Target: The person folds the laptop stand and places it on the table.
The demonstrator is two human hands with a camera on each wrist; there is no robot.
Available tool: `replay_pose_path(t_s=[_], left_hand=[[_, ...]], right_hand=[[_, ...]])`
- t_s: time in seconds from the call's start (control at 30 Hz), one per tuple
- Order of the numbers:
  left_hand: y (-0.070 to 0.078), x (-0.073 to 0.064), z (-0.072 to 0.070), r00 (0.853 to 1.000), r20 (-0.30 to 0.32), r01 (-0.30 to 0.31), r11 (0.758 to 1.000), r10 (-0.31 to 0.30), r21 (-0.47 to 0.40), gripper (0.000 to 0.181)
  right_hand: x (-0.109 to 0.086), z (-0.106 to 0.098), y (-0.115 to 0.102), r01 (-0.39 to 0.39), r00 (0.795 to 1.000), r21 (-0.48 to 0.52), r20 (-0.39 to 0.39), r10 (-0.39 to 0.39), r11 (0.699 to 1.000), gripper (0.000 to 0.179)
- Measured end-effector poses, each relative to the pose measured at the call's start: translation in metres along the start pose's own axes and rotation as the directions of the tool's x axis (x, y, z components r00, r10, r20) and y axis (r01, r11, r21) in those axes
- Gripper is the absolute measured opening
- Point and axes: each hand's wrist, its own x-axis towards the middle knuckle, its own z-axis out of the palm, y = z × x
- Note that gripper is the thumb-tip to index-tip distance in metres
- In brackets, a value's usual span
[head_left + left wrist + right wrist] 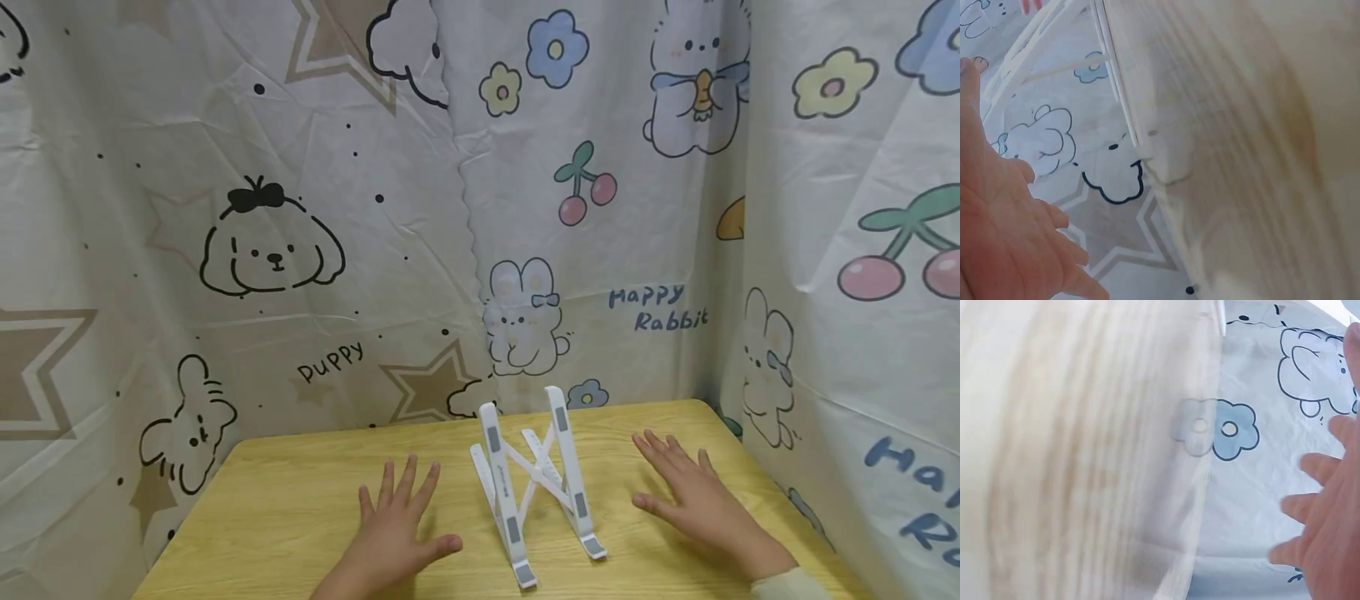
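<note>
A white folding laptop stand with grey pads stands unfolded on the wooden table, its crossed braces spread between two sloping arms. To its left, my left hand hovers with fingers spread and thumb pointing at the stand, apart from it. On the other side my right hand is held with fingers stretched out, also touching nothing. In the left wrist view, part of the stand shows beyond the left hand. The right wrist view has the right hand at its edge.
The yellow wood-grain table has rounded far corners. Behind it and along both sides hang printed curtains with puppies, rabbits, stars, flowers and cherries. The right curtain comes close to the table's right edge.
</note>
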Motion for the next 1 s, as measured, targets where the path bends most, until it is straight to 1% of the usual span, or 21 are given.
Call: replay_pose_path(t_s=[0.13, 0.2, 0.33, 0.47, 0.57, 0.63, 0.7, 0.73, 0.8, 0.87, 0.97, 1.0], left_hand=[[0.006, -0.001, 0.004, 1.0, 0.031, 0.005, 0.998, -0.003, -0.059, 0.099], [0.009, -0.001, 0.007, 0.999, 0.041, 0.016, 0.996, -0.012, -0.092, 0.1], [0.012, 0.0, 0.011, 0.999, 0.028, 0.021, 0.985, -0.016, -0.169, 0.107], [0.016, 0.003, 0.014, 0.999, 0.019, 0.036, 0.966, -0.032, -0.255, 0.111], [0.02, 0.005, 0.015, 0.998, -0.002, 0.055, 0.947, -0.058, -0.317, 0.111], [0.022, 0.007, 0.017, 0.997, -0.034, 0.058, 0.935, -0.075, -0.351, 0.11], [0.024, 0.007, 0.019, 0.994, -0.073, 0.047, 0.921, -0.081, -0.386, 0.107], [0.025, 0.008, 0.019, 0.992, -0.087, 0.045, 0.913, -0.088, -0.405, 0.104], [0.028, 0.009, 0.021, 0.989, -0.103, 0.047, 0.884, -0.107, -0.466, 0.095], [0.032, 0.009, 0.021, 0.988, -0.099, 0.051, 0.844, -0.123, -0.533, 0.088], [0.037, 0.011, 0.022, 0.985, -0.071, 0.077, 0.772, -0.156, -0.631, 0.081], [0.039, 0.012, 0.022, 0.985, -0.065, 0.081, 0.753, -0.162, -0.653, 0.08]], right_hand=[[-0.001, -0.001, -0.001, -0.049, 0.998, 0.098, 0.048, 0.044, 0.994, 0.08], [-0.001, 0.0, -0.001, -0.06, 0.997, 0.13, 0.065, 0.052, 0.99, 0.078], [-0.002, -0.001, -0.002, -0.072, 0.995, 0.195, 0.083, 0.057, 0.978, 0.075], [0.002, -0.004, -0.003, -0.089, 0.992, 0.277, 0.116, 0.059, 0.957, 0.073], [0.005, -0.006, -0.005, -0.122, 0.984, 0.332, 0.161, 0.071, 0.935, 0.071], [0.007, -0.006, -0.007, -0.144, 0.979, 0.373, 0.19, 0.077, 0.917, 0.07], [0.008, -0.006, -0.008, -0.149, 0.975, 0.423, 0.215, 0.061, 0.894, 0.069], [0.009, -0.005, -0.008, -0.15, 0.973, 0.453, 0.226, 0.049, 0.879, 0.068], [0.011, -0.005, -0.007, -0.146, 0.969, 0.516, 0.245, 0.018, 0.844, 0.066], [0.012, -0.004, -0.006, -0.147, 0.965, 0.573, 0.261, -0.009, 0.806, 0.063], [0.014, -0.002, -0.006, -0.143, 0.961, 0.654, 0.271, -0.053, 0.743, 0.061], [0.014, -0.001, -0.006, -0.144, 0.96, 0.674, 0.273, -0.064, 0.725, 0.061]])
